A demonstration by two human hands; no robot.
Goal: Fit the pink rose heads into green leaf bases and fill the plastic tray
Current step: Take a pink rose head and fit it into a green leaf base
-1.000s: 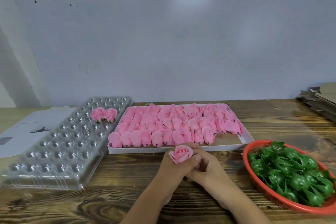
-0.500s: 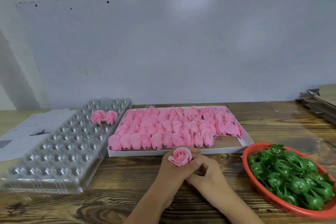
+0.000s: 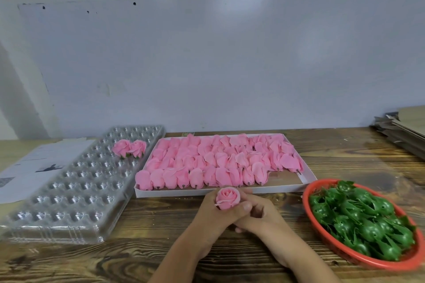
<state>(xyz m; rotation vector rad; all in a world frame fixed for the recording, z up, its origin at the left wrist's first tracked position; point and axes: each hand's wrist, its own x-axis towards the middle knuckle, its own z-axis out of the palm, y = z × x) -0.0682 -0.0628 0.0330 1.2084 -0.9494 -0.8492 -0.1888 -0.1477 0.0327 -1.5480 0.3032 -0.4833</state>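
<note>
Nearest the camera, two bare forearms reach in over the dark-grained wooden table (image 3: 230, 257) and meet at its middle. The left hand (image 3: 215, 216) curls its fingers around a single pink rose head (image 3: 227, 197), which stands upright above the knuckles with its spiral of petals facing the camera; the thumb lies across the front just below the bloom. The right hand (image 3: 262, 216) is tucked against the left from the right side, fingers bent toward the underside of the rose; whether it holds a leaf base there is hidden, so its grip cannot be told.

To the right, near the table edge, a red oval basket (image 3: 322, 234) is heaped with green leaf bases (image 3: 365, 220). To the left lies the clear plastic tray (image 3: 69, 193) with rows of round cavities, running away from the camera. Two finished pink roses (image 3: 130, 148) with green showing beneath sit side by side, touching, near its far end.

Just beyond the hands, between tray and basket, a shallow white cardboard box (image 3: 230, 190) holds rows of loose rose heads (image 3: 213, 161) lying on their sides; a bare strip shows at its near right corner. Printed paper sheets (image 3: 30, 167) lie at far left, stacked cardboard (image 3: 404, 131) at far right, and a pale wall (image 3: 207, 64) rises behind.
</note>
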